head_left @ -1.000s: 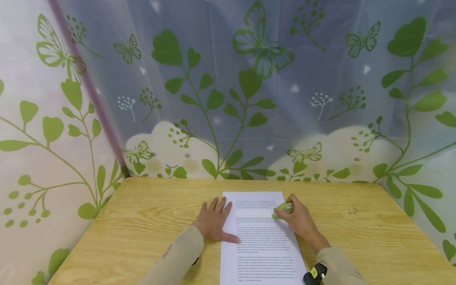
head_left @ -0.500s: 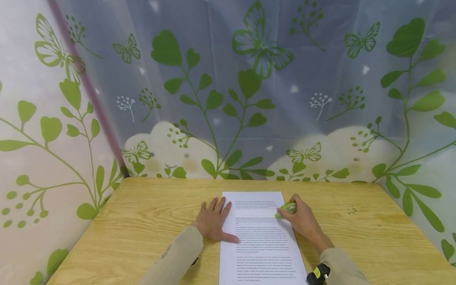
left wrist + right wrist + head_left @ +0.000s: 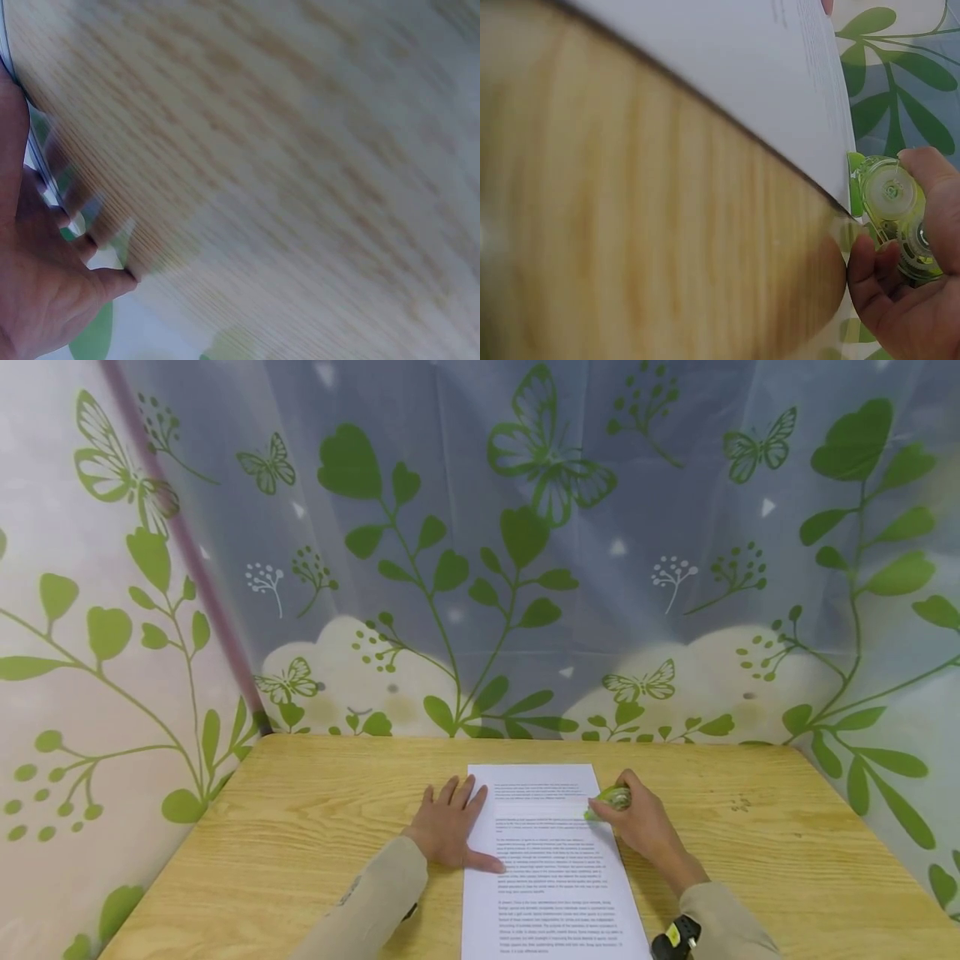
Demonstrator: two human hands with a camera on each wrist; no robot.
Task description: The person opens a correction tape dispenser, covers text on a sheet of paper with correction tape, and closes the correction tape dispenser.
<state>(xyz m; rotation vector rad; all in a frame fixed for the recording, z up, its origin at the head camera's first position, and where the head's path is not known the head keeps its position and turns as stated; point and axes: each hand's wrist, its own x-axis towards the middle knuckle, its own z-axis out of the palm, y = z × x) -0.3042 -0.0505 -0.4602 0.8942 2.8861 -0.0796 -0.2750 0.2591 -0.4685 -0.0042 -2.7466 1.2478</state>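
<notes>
A printed sheet of paper (image 3: 555, 877) lies on the wooden table, lines of dark text running down it. Spread flat, my left hand (image 3: 448, 828) rests across the paper's left edge, its thumb on the text. At the right edge my right hand (image 3: 647, 822) grips a green, see-through correction tape dispenser (image 3: 617, 797), its tip at the sheet near a line of text. The right wrist view shows the round reels inside the correction tape dispenser (image 3: 892, 191) between thumb and fingers. Only part of the left hand (image 3: 45, 285) appears in the left wrist view.
The wooden table (image 3: 315, 810) extends to both sides of the paper. Behind it hangs a curtain (image 3: 450, 552) printed with green leaves and butterflies. A black device with a yellow label (image 3: 677, 937) is strapped on the right wrist.
My right hand has slid a little to the right with the correction tape dispenser, toward the paper's right edge. The left hand stays in place.
</notes>
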